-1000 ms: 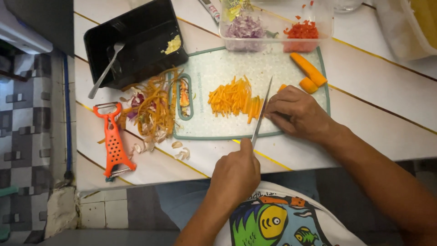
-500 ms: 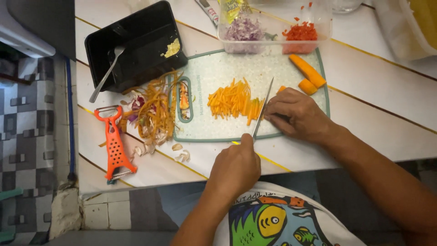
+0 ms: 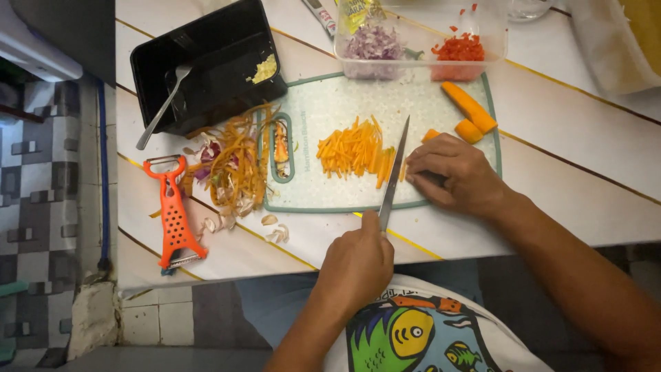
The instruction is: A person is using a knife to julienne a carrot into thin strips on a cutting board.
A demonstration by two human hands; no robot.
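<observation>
The left hand (image 3: 358,265) is closed around a knife (image 3: 394,173) handle; the blade runs straight away from that grip, across the cutting board (image 3: 323,103) on the table (image 3: 578,172). Just right of the blade, the right hand (image 3: 458,172) presses flat on a carrot piece, mostly hidden. Cut carrot strips (image 3: 351,146) lie just left of the blade.

A smooth metal knife blade (image 3: 394,165) is seen over a matt, speckled plastic cutting board (image 3: 330,103) beneath the hands. Beyond the left hand (image 3: 354,265), a glossy orange plastic peeler (image 3: 173,217) and a black plastic tray (image 3: 206,62) lie on the glossy painted surface (image 3: 585,165).
</observation>
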